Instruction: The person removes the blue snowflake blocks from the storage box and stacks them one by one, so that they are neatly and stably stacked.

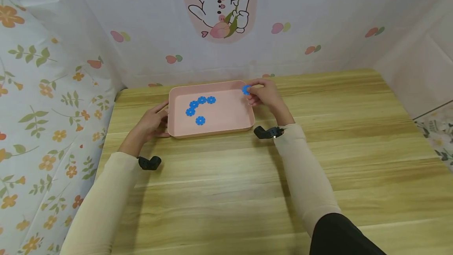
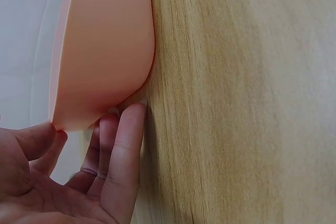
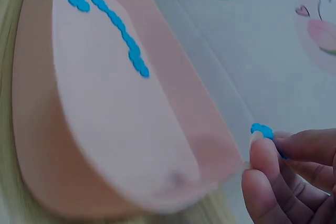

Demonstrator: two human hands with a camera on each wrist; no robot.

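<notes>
A shallow pink tray point(image 1: 226, 119) lies on the wooden table. Several blue notched, flower-shaped discs lie in its left half; most form a curved row, with one disc point(image 1: 200, 120) apart in front. My left hand point(image 1: 150, 123) holds the tray's left end; in the left wrist view its thumb is at the rim and other fingertips are at the rounded lower edge. Over the tray's far right corner, my right hand point(image 1: 263, 95) pinches another blue disc point(image 3: 261, 130) between thumb and finger. Fingertips hide part of that disc, and its lower fingers are right by the tray rim.
Behind the tray, a white curtain point(image 1: 141, 11) with a rabbit print meets the table's back edge. A floral cloth point(image 1: 53, 129) hangs at the left. Bare wooden table point(image 1: 212, 192) stretches in front of the tray and to its right. Each wrist wears a small black camera.
</notes>
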